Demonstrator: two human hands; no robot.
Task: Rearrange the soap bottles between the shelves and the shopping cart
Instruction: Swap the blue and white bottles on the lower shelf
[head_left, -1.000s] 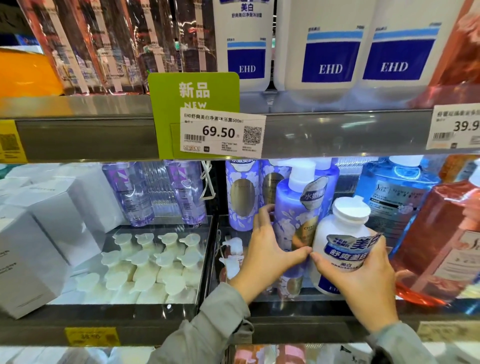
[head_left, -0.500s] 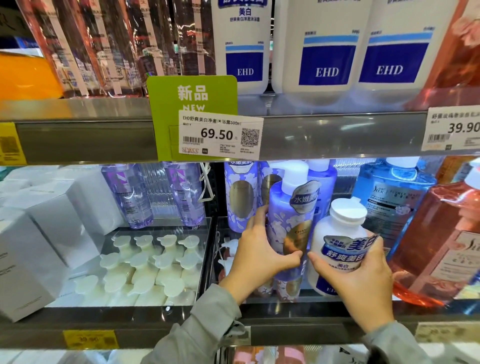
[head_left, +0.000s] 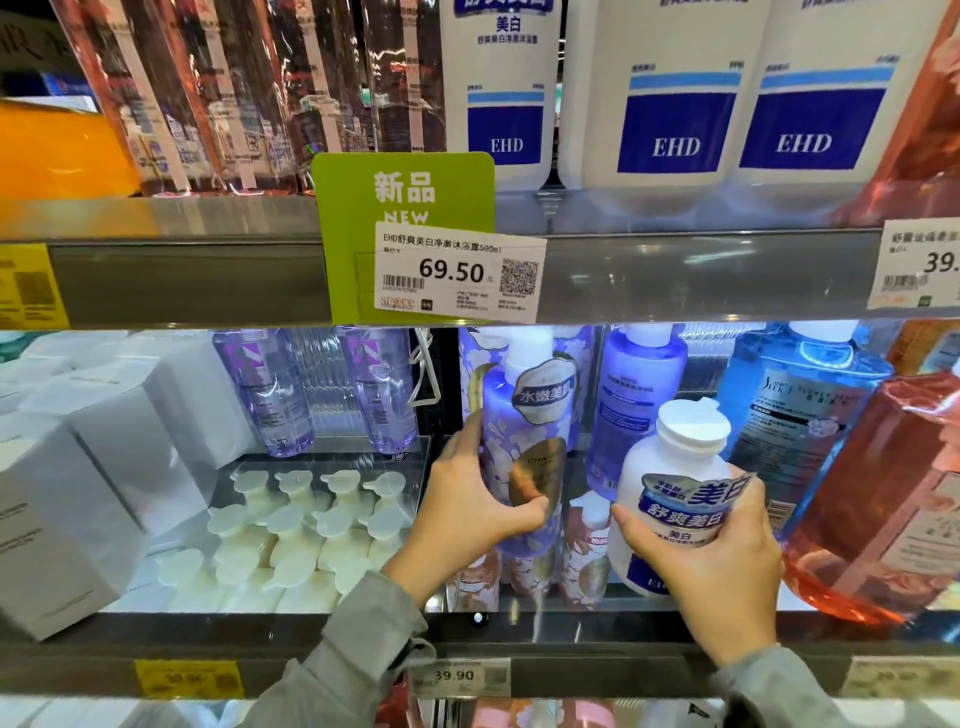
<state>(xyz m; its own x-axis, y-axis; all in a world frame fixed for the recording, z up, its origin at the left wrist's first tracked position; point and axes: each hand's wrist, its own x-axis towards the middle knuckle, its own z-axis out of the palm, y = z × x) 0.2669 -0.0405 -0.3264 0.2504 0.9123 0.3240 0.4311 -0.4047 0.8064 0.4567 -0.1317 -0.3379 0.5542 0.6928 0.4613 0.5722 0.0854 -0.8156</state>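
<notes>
Wrapping round the lower half of the purple floral bottle (head_left: 519, 410), the left hand (head_left: 467, 501) has its thumb across the gold label and its fingers curled behind, a firm side grip that suits a tall, top-heavy pump bottle. The bottle stands almost upright above a row of small bottles (head_left: 582, 551). Its base is hidden, so I cannot tell if it rests on anything.

Just beside it, the right hand (head_left: 714, 564) cups the white EHD bottle (head_left: 654, 467) from the front and side. The thumb lies under the blue band and the fingers bend round the right flank. This bottle leans a little to the right with its flat cap toward the camera, probably because it is being carried in the hand, not standing on its base. The two bottles are close but apart, which lets each hand move its own load.

Both sit at the front of the lower shelf (head_left: 571, 631), in the bay between the white pump heads (head_left: 291, 525) on the left and the blue bottle (head_left: 800, 400) and pink bottle (head_left: 883, 499) on the right. More EHD bottles (head_left: 675, 104) line the upper shelf (head_left: 182, 280) over the price tag (head_left: 457, 273), so the white one may belong up there. The shopping cart is not in view.
</notes>
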